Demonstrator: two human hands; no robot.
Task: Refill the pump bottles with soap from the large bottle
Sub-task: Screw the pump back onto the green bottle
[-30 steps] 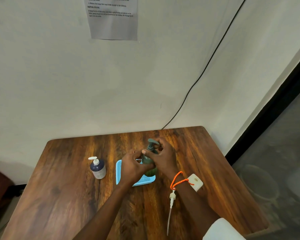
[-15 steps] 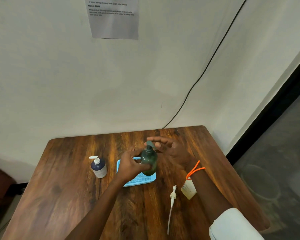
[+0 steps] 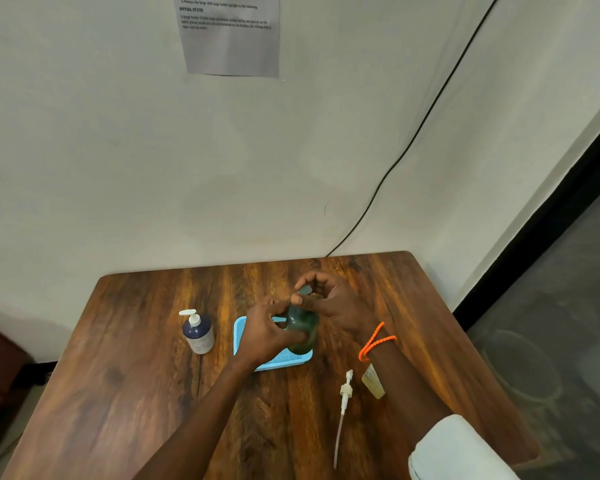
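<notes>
Both hands grip green bottle (image 3: 302, 329) (upright) on blue tray (image 3: 243, 327).

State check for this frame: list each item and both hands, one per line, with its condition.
Green bottle: upright in the blue tray, pump head on.
Left hand: gripping the green bottle's body.
Right hand: fingers around its pump head.
Dark blue bottle: upright, pump fitted, untouched.
Loose white pump: lying flat on the table.

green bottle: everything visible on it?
The green bottle is dark, translucent-looking plastic with a grey-green pump head on top. It stands roughly upright on the blue tray's right part. The left hand grips its body; the right hand is curled around the pump. Fill level unreadable.
</notes>
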